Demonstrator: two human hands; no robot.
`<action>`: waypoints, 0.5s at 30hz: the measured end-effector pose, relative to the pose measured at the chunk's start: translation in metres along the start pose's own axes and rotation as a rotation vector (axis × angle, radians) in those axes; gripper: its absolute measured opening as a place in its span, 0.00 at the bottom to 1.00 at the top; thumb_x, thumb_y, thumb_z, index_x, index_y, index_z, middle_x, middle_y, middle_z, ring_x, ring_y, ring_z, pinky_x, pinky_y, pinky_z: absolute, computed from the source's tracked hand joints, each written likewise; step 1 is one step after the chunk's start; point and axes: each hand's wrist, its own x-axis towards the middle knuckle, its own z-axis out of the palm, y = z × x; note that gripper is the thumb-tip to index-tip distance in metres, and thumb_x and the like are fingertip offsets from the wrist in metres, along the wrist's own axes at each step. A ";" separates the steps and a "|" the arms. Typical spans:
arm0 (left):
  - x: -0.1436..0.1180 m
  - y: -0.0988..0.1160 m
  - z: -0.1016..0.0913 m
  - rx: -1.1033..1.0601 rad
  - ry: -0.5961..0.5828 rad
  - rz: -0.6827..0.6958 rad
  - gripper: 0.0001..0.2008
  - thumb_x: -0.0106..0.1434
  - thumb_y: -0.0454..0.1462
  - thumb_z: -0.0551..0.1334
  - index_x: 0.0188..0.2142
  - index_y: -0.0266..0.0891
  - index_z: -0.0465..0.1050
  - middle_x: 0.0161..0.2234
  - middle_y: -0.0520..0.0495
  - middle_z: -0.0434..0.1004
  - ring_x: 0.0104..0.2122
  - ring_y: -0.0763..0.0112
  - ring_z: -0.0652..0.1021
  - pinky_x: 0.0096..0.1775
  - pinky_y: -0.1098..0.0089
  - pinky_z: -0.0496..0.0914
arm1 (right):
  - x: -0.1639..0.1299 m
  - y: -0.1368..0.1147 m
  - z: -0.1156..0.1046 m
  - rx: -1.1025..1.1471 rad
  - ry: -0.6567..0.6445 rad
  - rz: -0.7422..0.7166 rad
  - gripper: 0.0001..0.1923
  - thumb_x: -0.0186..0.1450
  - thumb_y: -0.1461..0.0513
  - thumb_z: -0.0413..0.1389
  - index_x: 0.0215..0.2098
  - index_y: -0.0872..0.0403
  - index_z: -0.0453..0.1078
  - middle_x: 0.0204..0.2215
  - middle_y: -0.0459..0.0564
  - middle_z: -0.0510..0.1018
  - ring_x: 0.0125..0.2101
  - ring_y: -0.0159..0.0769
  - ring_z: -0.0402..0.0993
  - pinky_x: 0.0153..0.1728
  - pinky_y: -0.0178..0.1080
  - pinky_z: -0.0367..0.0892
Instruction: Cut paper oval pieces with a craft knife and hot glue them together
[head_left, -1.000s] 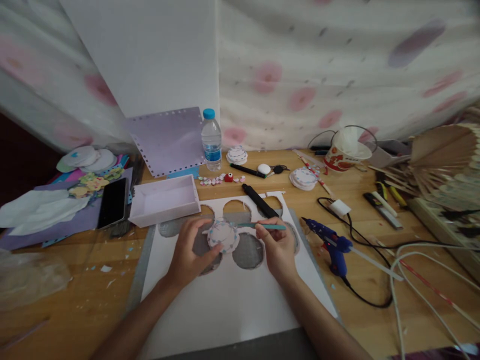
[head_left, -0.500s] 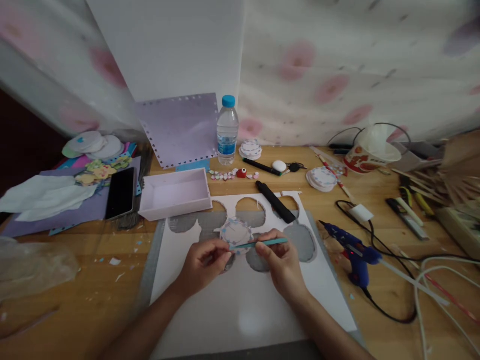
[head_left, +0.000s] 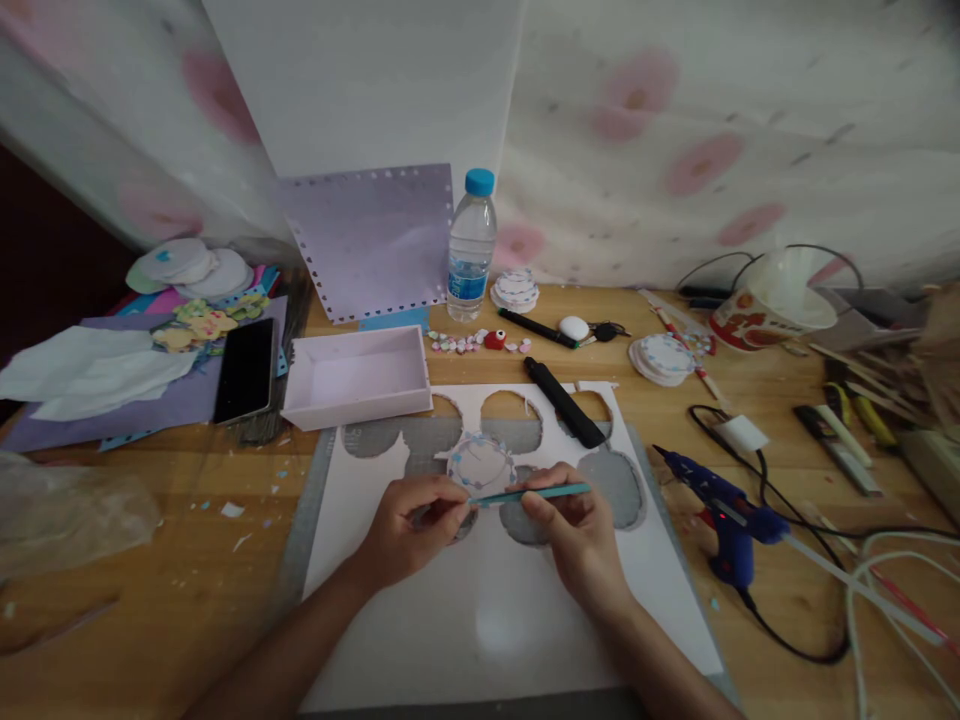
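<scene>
both hands work over the white sheet (head_left: 480,610) with round holes: the left hand (head_left: 409,525) pinches the rim of a small paper disc (head_left: 481,465) lying on it. the right hand (head_left: 577,530) grips a teal pen (head_left: 532,493), tip at the disc's near edge.

The table (head_left: 750,420) is bare wood with a warm, smooth grain. The white sheet (head_left: 480,610) with round holes looks like matt foam board. The water bottle (head_left: 470,250) is clear glossy plastic; the glue gun (head_left: 724,515) is blue plastic.
</scene>
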 end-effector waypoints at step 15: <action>-0.009 0.005 0.009 -0.306 -0.260 -0.220 0.30 0.67 0.51 0.53 0.15 0.34 0.65 0.12 0.52 0.62 0.14 0.81 0.61 0.19 0.77 0.55 | -0.022 -0.017 0.012 -0.823 -0.294 -1.187 0.10 0.65 0.71 0.53 0.42 0.57 0.73 0.36 0.56 0.82 0.34 0.35 0.76 0.33 0.38 0.75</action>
